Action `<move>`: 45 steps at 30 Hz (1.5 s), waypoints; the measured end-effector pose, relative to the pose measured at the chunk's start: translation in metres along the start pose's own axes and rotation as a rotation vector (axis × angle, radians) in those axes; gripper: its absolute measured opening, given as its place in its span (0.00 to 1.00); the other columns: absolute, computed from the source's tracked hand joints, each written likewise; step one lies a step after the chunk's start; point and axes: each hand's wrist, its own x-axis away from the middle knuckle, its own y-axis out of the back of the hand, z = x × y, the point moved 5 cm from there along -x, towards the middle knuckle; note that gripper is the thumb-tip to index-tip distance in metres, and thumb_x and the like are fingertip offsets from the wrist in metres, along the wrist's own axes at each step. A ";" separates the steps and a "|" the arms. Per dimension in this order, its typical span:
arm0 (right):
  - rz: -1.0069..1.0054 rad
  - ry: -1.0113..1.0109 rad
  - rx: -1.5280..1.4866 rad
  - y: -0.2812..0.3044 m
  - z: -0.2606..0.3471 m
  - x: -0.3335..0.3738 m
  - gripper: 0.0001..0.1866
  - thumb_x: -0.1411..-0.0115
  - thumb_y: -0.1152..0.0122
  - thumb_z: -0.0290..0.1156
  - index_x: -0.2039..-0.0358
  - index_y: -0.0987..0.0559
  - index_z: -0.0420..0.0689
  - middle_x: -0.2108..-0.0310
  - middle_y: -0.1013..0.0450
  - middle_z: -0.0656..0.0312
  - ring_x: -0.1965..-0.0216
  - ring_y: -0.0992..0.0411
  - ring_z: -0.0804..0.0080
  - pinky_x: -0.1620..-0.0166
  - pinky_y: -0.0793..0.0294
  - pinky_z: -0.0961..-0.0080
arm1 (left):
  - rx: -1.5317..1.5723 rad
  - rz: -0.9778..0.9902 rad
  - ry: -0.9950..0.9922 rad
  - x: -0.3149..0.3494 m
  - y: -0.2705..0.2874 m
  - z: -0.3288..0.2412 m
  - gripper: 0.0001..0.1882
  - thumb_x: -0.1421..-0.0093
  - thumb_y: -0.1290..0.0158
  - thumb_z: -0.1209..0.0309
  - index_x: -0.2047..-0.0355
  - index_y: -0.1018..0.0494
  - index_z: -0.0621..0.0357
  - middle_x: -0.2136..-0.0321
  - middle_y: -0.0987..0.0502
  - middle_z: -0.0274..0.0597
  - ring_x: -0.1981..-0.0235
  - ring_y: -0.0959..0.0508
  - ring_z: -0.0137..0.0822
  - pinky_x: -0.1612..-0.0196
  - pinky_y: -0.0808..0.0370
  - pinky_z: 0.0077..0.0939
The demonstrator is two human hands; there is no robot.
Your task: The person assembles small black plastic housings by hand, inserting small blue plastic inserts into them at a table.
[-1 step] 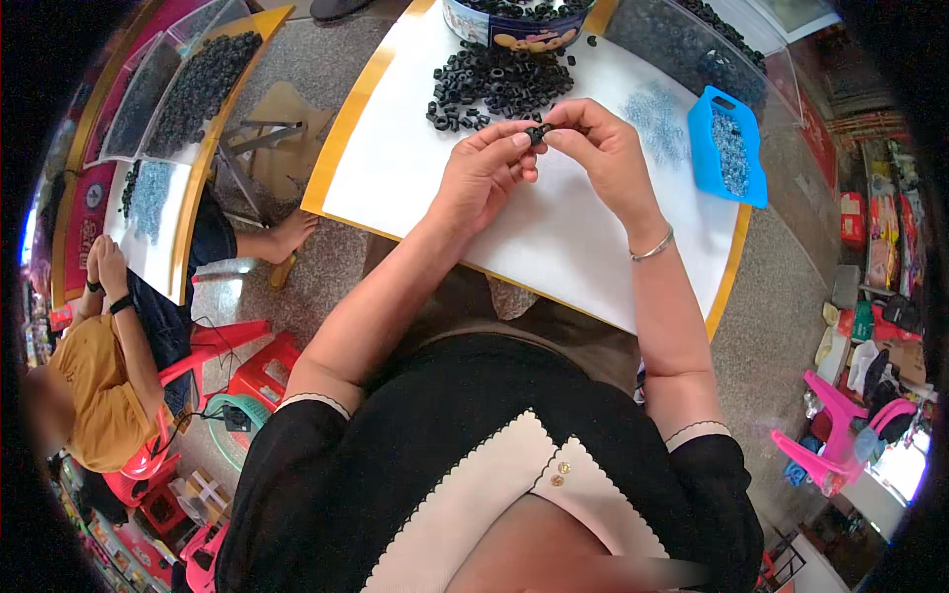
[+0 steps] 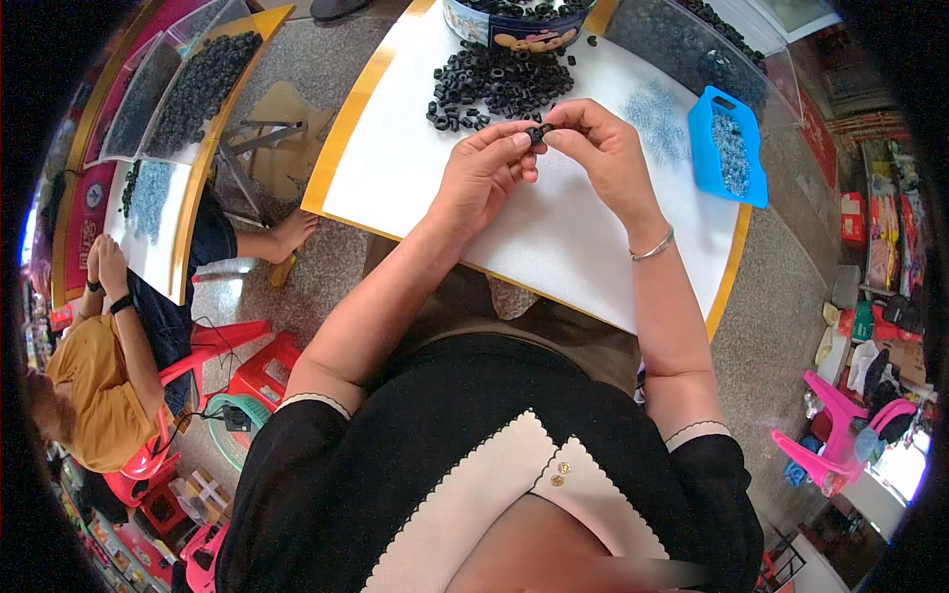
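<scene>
Over the white board (image 2: 395, 158), my two hands meet at a small black ring-like part (image 2: 537, 135). My left hand (image 2: 480, 170) pinches it between thumb and forefinger, the other fingers curled below. My right hand (image 2: 600, 156) has its thumb and forefinger closed at the part's right side; whether it pinches a second small piece is hidden by the fingertips. Just beyond my hands lies a loose pile of similar black parts (image 2: 494, 84). Small clear bluish pieces (image 2: 654, 121) are spread to the right of my right hand.
A blue tray (image 2: 703, 148) of clear pieces stands at the board's right edge. Behind it is a transparent bin (image 2: 682, 49) of black parts; a round tub (image 2: 514, 30) sits at the far edge. Leftward, a co-worker (image 2: 104, 385) sits at another board. Pink chair (image 2: 830, 435) on the right.
</scene>
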 end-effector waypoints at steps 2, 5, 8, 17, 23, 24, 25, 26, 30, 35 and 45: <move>-0.004 0.012 0.037 0.001 0.000 0.000 0.06 0.47 0.41 0.25 0.67 0.23 0.41 0.71 0.27 0.68 0.69 0.31 0.83 0.63 0.31 0.85 | -0.017 -0.001 -0.009 0.000 0.001 0.000 0.12 0.42 0.50 0.74 0.58 0.30 0.67 0.69 0.25 0.44 0.74 0.27 0.27 0.70 0.26 0.17; 0.005 0.054 0.147 0.001 0.008 0.002 0.06 0.47 0.40 0.25 0.67 0.23 0.41 0.71 0.27 0.68 0.70 0.31 0.83 0.64 0.31 0.84 | -0.031 -0.007 -0.010 0.000 -0.001 -0.001 0.12 0.42 0.51 0.75 0.58 0.30 0.68 0.69 0.25 0.44 0.74 0.27 0.27 0.70 0.26 0.17; 0.018 0.130 0.274 -0.002 0.016 0.003 0.06 0.47 0.41 0.24 0.67 0.24 0.40 0.71 0.27 0.65 0.69 0.30 0.79 0.65 0.30 0.81 | -0.035 -0.018 -0.015 0.000 0.001 0.001 0.12 0.41 0.51 0.76 0.57 0.30 0.68 0.69 0.24 0.43 0.74 0.26 0.27 0.70 0.25 0.18; 0.036 0.490 0.557 -0.011 0.029 0.006 0.06 0.50 0.45 0.19 0.69 0.27 0.38 0.71 0.29 0.56 0.66 0.31 0.59 0.62 0.30 0.69 | -0.071 -0.049 -0.067 -0.001 0.005 0.007 0.12 0.41 0.51 0.78 0.57 0.29 0.68 0.68 0.24 0.44 0.72 0.25 0.30 0.68 0.24 0.22; 0.036 0.453 0.556 -0.011 0.020 0.006 0.06 0.49 0.45 0.20 0.68 0.26 0.39 0.72 0.30 0.58 0.68 0.31 0.65 0.65 0.30 0.73 | -0.138 -0.087 -0.068 0.001 -0.001 0.006 0.12 0.40 0.53 0.76 0.57 0.29 0.70 0.70 0.24 0.43 0.73 0.26 0.29 0.68 0.25 0.21; 0.041 0.416 0.554 -0.012 0.017 0.005 0.07 0.48 0.44 0.20 0.67 0.25 0.39 0.70 0.29 0.60 0.69 0.30 0.71 0.66 0.29 0.77 | -0.176 -0.072 -0.090 0.001 -0.002 0.005 0.12 0.39 0.53 0.75 0.57 0.29 0.70 0.70 0.25 0.42 0.73 0.26 0.29 0.68 0.25 0.21; 0.039 0.417 0.554 -0.013 0.018 0.006 0.07 0.48 0.44 0.20 0.67 0.25 0.39 0.70 0.29 0.60 0.69 0.30 0.71 0.66 0.29 0.77 | -0.213 -0.057 -0.111 0.002 -0.003 0.004 0.13 0.39 0.53 0.74 0.56 0.29 0.70 0.70 0.25 0.42 0.73 0.27 0.29 0.69 0.26 0.20; 0.043 0.388 0.543 -0.013 0.018 0.006 0.07 0.49 0.43 0.21 0.67 0.25 0.39 0.71 0.29 0.62 0.70 0.31 0.73 0.66 0.29 0.78 | -0.214 -0.056 -0.111 0.002 -0.002 0.004 0.13 0.39 0.53 0.74 0.56 0.29 0.70 0.70 0.25 0.42 0.73 0.27 0.29 0.69 0.26 0.20; -0.018 0.102 0.305 -0.006 0.013 0.005 0.07 0.51 0.42 0.24 0.69 0.25 0.39 0.74 0.29 0.61 0.73 0.31 0.72 0.68 0.30 0.77 | -0.154 -0.052 -0.058 0.002 0.000 0.004 0.13 0.39 0.52 0.74 0.56 0.29 0.69 0.70 0.25 0.42 0.73 0.27 0.28 0.69 0.26 0.19; 0.022 0.129 0.366 -0.003 0.018 0.004 0.06 0.50 0.41 0.25 0.70 0.24 0.39 0.74 0.28 0.61 0.75 0.31 0.76 0.70 0.30 0.79 | -0.157 -0.057 -0.024 0.002 0.001 0.003 0.13 0.39 0.52 0.74 0.56 0.30 0.69 0.69 0.25 0.41 0.73 0.27 0.27 0.70 0.26 0.19; 0.021 0.313 0.465 -0.009 0.022 0.006 0.05 0.53 0.42 0.23 0.73 0.27 0.39 0.78 0.32 0.59 0.75 0.32 0.68 0.71 0.30 0.74 | -0.189 -0.093 -0.092 0.000 0.003 0.008 0.12 0.40 0.50 0.74 0.58 0.29 0.68 0.70 0.25 0.40 0.73 0.27 0.28 0.68 0.25 0.21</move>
